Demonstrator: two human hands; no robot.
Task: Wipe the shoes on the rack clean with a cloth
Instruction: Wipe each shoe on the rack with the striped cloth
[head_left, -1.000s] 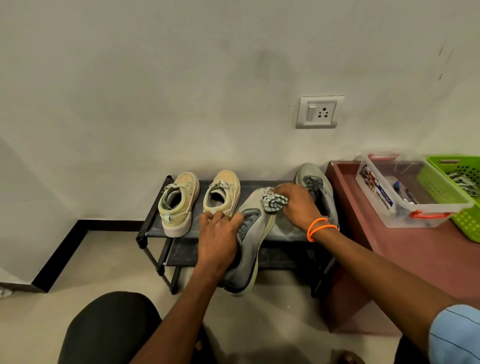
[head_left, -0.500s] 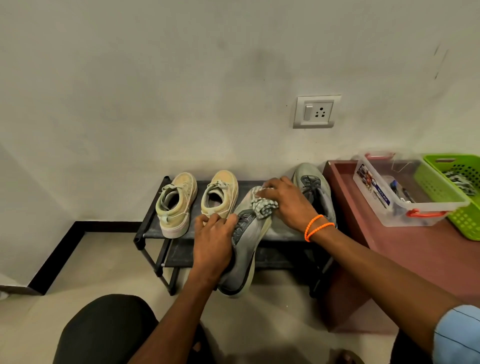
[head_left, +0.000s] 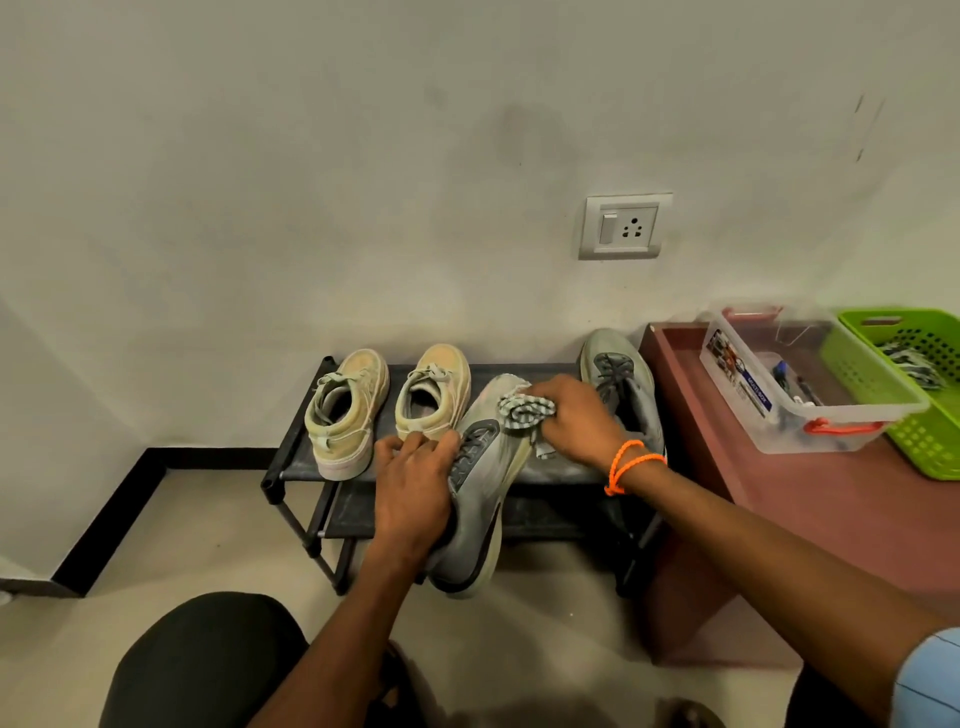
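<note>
- Two hands of mine work on one grey shoe (head_left: 475, 512), held in front of a low black rack (head_left: 296, 457) that stands against a pale wall.
- My left hand (head_left: 413, 499) grips the grey shoe from its left side, fingers curled over the laces; the heel hangs nearer to me, off the rack's front edge, and the toe points away over the top shelf.
- My right hand (head_left: 576, 421) clutches a bunched checked cloth (head_left: 522, 410) and presses it onto the shoe's toe end. An orange band (head_left: 631, 465) circles that wrist.
- A second grey shoe (head_left: 621, 382) sits on the shelf just right of my right hand.
- Two beige shoes (head_left: 384, 405) stand side by side on the left part of the shelf, heels toward me.
- Right of the rack, a reddish table (head_left: 810, 519) carries a clear plastic box (head_left: 779, 379) and a green basket (head_left: 914, 389), touching each other.
- A wall socket (head_left: 626, 226) sits above the rack.
</note>
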